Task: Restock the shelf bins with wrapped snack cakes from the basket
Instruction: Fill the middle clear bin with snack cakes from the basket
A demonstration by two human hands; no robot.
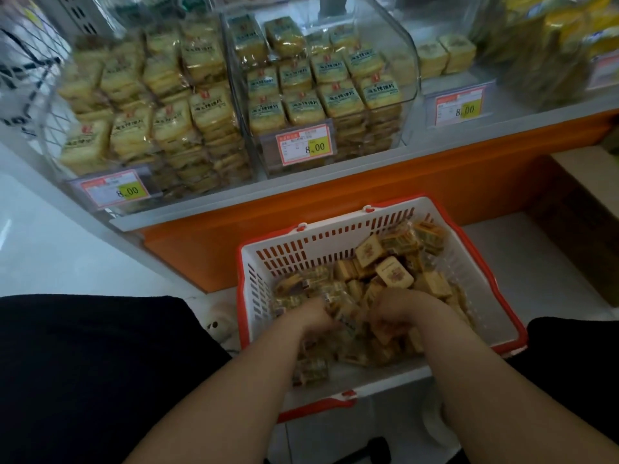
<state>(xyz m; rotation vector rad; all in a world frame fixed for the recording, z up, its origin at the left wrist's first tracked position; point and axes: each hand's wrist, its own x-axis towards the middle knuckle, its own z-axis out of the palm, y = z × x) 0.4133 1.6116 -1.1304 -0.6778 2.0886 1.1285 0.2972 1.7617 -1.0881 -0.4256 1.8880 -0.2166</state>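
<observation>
A white basket with red rim stands on the floor in front of the shelf, holding several wrapped snack cakes. Both my hands are down in the pile. My left hand has its fingers curled into the wrapped cakes at the middle of the basket. My right hand is curled over cakes beside it; its fingertips are hidden. Above, clear shelf bins hold stacked cakes: a left bin, a middle bin and a nearly bare right bin.
Price tags reading 8.00 hang on the bin fronts. An orange shelf base runs behind the basket. My dark-clothed knees flank the basket. A wire rack stands at the far left.
</observation>
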